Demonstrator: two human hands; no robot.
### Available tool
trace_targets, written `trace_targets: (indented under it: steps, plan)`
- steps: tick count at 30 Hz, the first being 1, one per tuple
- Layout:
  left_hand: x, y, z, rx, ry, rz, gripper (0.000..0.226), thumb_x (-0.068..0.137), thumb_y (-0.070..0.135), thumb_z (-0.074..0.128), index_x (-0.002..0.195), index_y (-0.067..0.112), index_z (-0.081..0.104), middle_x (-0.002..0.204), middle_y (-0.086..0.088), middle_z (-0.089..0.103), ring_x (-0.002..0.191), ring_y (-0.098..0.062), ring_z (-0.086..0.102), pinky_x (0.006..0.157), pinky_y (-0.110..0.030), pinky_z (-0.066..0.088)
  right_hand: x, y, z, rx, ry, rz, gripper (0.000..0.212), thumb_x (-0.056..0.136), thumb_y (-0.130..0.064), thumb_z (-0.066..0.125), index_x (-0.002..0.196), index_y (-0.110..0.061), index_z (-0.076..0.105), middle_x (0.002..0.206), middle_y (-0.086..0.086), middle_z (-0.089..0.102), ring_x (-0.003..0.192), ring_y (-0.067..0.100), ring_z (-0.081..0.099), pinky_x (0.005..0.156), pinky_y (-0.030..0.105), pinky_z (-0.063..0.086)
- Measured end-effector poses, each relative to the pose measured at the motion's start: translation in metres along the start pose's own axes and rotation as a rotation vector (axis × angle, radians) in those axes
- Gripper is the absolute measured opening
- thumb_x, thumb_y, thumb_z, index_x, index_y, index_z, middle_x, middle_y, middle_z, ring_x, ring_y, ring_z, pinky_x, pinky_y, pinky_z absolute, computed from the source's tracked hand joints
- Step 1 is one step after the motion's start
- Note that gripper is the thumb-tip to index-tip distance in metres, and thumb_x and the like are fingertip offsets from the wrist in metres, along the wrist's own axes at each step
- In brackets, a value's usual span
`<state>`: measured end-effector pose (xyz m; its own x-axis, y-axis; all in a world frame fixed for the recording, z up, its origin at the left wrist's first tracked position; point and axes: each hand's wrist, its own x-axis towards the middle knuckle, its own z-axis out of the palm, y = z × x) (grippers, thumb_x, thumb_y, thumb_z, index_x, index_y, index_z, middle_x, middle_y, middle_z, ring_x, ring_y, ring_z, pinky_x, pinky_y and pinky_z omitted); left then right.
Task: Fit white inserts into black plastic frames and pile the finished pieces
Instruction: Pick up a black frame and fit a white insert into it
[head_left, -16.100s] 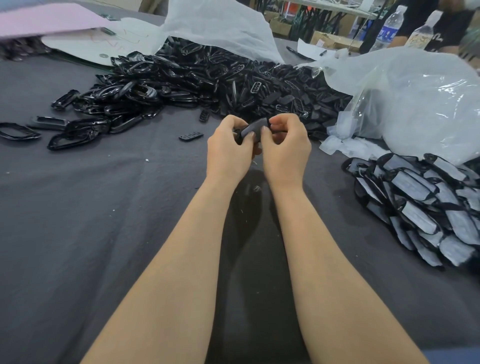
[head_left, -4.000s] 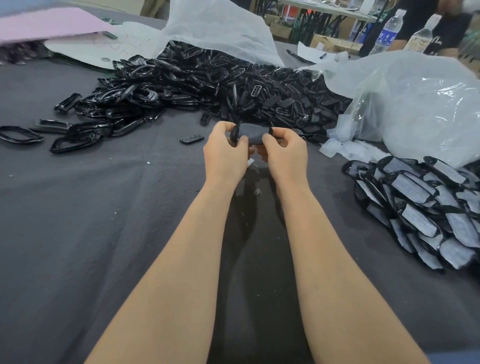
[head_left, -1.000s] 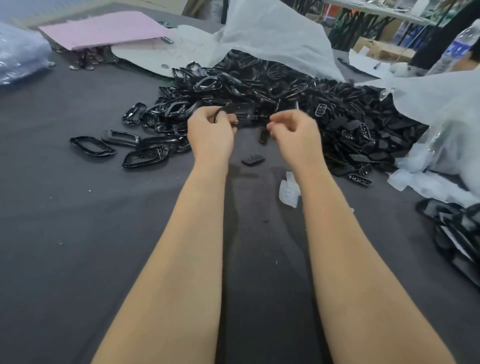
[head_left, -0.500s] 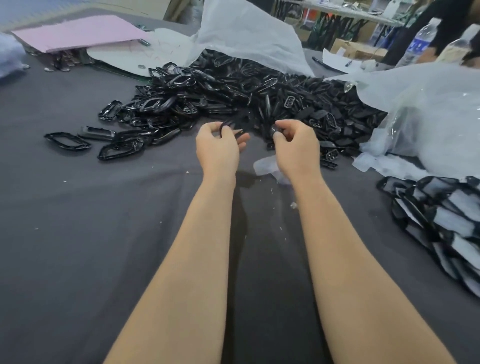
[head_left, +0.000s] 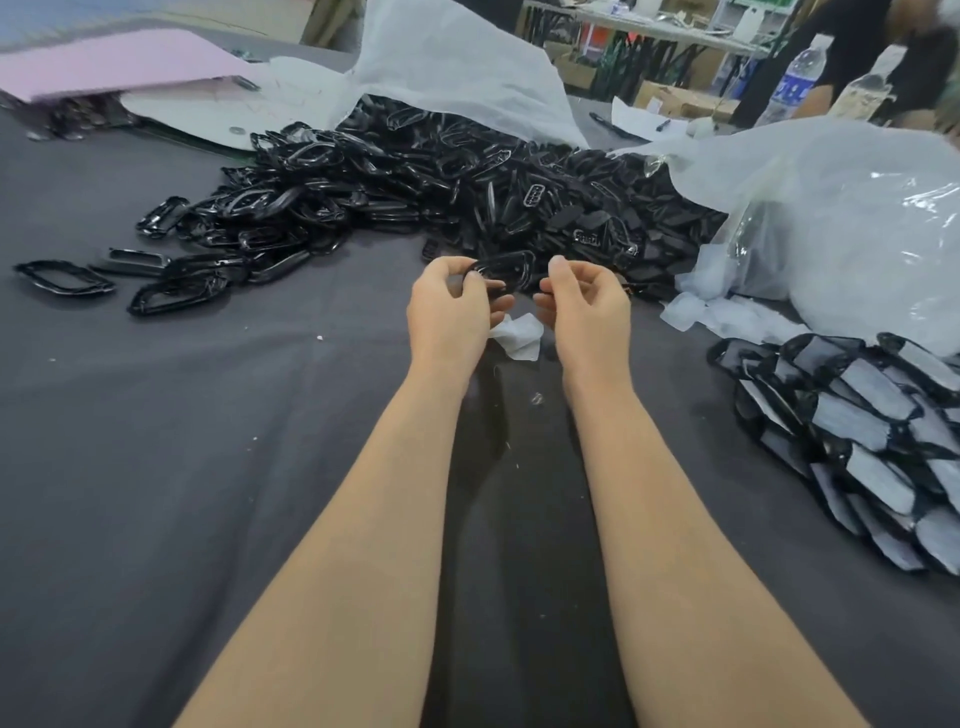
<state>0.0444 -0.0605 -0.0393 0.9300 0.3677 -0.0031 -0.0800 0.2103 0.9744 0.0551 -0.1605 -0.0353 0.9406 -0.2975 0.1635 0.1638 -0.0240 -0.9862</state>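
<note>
head view | L hand (head_left: 449, 306) pinches black frame (head_left: 503, 268) by its left end, mid-table just before frame heap (head_left: 415, 197) at far edge | R hand (head_left: 584, 299) fingers curled, holds nothing seen, beside frame | white insert (head_left: 517, 335) on cloth under hands | step: frame picked, insert not fitted | next: R grabs insert, seats it | done pile (head_left: 857, 426) at right edge

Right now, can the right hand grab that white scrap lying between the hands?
Probably yes. The white scrap lies bare on the cloth just beside the right hand, with nothing covering it.
</note>
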Motion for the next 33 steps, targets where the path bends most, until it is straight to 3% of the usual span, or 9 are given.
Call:
trace_targets:
  steps: [5,8,10,13,17,21,27,30,33]
  plan:
    - [0.0017,-0.0028,0.0004,0.030,-0.009,-0.010,0.020,0.099,0.007,0.041,0.095,0.023,0.051,0.086,0.000,0.068,0.067,-0.006,0.069,0.063,-0.018,0.056,-0.0046,0.0043,-0.0013,-0.098,0.027,-0.078,0.023,0.092,-0.001,0.054,0.104,-0.016,0.041,0.086,-0.003,0.058,0.062,0.004,0.062,0.076,0.025,0.054]
    - [0.0020,-0.0017,0.0007,0.029,0.000,-0.008,0.022,0.100,0.008,0.040,0.091,0.026,0.050,0.085,0.000,0.068,0.067,-0.005,0.069,0.061,-0.017,0.055,-0.0049,0.0009,0.0003,-0.197,-0.017,-0.151,0.018,0.091,-0.003,0.056,0.102,-0.015,0.047,0.089,-0.002,0.061,0.077,0.017,0.065,0.083,0.032,0.053]
    - [0.0020,-0.0004,0.0011,0.024,0.009,-0.014,0.020,0.100,0.009,0.040,0.093,0.024,0.051,0.085,0.000,0.067,0.067,-0.005,0.068,0.059,-0.016,0.054,-0.0053,0.0003,0.0010,-0.311,-0.067,-0.243,0.013,0.092,-0.005,0.055,0.101,-0.013,0.059,0.090,-0.003,0.063,0.084,0.015,0.062,0.079,0.017,0.048]
    - [0.0004,-0.0003,0.0018,0.036,0.011,-0.007,0.019,0.101,0.010,0.040,0.094,0.024,0.051,0.086,0.001,0.067,0.066,-0.004,0.069,0.059,-0.015,0.053,-0.0064,0.0019,0.0008,-0.458,-0.118,-0.317,0.025,0.095,-0.007,0.051,0.115,-0.010,0.066,0.107,0.002,0.066,0.093,0.006,0.053,0.075,-0.003,0.035]
    - [-0.0002,-0.0014,0.0003,0.077,0.001,0.022,0.011,0.099,0.013,0.046,0.101,0.017,0.056,0.087,0.001,0.068,0.069,-0.005,0.070,0.063,-0.017,0.056,-0.0085,0.0037,0.0027,-0.534,-0.169,-0.360,0.030,0.096,-0.006,0.049,0.124,-0.009,0.060,0.106,0.002,0.062,0.093,0.008,0.051,0.073,-0.003,0.032]
    - [-0.0022,-0.0029,-0.0013,0.177,-0.024,0.086,0.012,0.095,0.011,0.056,0.106,0.013,0.058,0.092,0.000,0.070,0.074,-0.004,0.070,0.070,-0.018,0.057,-0.0076,0.0046,0.0016,-0.458,-0.118,-0.317,0.021,0.092,-0.006,0.057,0.113,-0.005,0.052,0.079,-0.014,0.050,0.074,0.003,0.051,0.066,0.000,0.036]
    - [-0.0037,-0.0025,-0.0020,0.191,-0.063,0.124,0.014,0.095,0.008,0.056,0.097,0.021,0.054,0.090,0.005,0.067,0.070,-0.001,0.069,0.070,-0.019,0.056,-0.0033,0.0064,-0.0014,-0.317,-0.074,-0.147,0.023,0.090,-0.017,0.064,0.109,-0.009,0.056,0.080,-0.009,0.057,0.076,0.001,0.056,0.071,0.006,0.042]
    - [-0.0046,-0.0023,-0.0012,0.158,-0.077,0.120,0.017,0.094,0.008,0.055,0.093,0.025,0.054,0.091,0.003,0.067,0.069,0.001,0.069,0.067,-0.016,0.055,-0.0006,0.0054,-0.0017,-0.186,-0.127,-0.005,0.013,0.092,-0.015,0.061,0.104,-0.011,0.060,0.093,0.004,0.065,0.089,0.018,0.064,0.084,0.030,0.053]
    - [-0.0040,-0.0005,-0.0003,0.132,-0.092,0.089,0.015,0.094,0.008,0.056,0.100,0.021,0.057,0.095,-0.002,0.069,0.070,-0.001,0.070,0.066,-0.015,0.054,0.0013,0.0039,-0.0024,-0.045,-0.131,0.080,0.006,0.092,-0.014,0.061,0.087,-0.017,0.060,0.085,0.005,0.067,0.072,0.013,0.063,0.070,0.025,0.054]
